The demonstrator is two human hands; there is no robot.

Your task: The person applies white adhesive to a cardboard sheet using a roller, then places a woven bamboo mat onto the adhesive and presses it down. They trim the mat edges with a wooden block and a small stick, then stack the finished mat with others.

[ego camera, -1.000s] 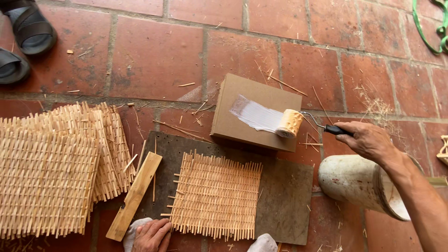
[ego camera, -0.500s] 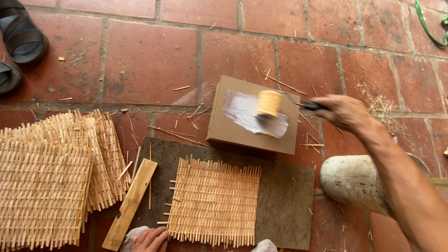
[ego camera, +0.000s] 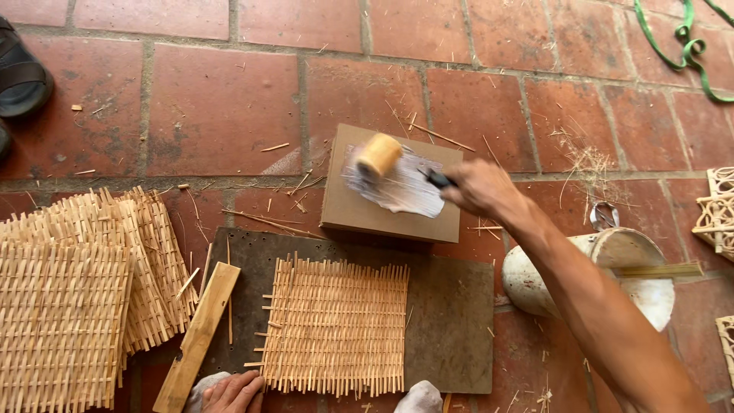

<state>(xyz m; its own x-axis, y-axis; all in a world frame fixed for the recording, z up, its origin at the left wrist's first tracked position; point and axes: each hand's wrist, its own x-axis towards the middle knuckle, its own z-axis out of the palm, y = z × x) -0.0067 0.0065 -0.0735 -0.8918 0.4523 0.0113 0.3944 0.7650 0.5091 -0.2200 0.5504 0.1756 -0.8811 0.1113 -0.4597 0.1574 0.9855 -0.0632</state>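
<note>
My right hand grips the dark handle of a small roller. Its yellow head rests on the upper left of a brown board smeared with white glue. Nearer to me a woven bamboo mat lies on a dark flat board. My left hand shows at the bottom edge, fingers resting by the mat's near left corner, next to a loose wooden slat.
A stack of woven bamboo mats lies at the left. A white glue pot with a stick across it stands under my right forearm. Dark sandals are at top left, a green strap top right, woven pieces at the right edge.
My right hand has rolled the roller leftward across the brown board, spreading the white glue wider. My left hand has stayed by the mat.
</note>
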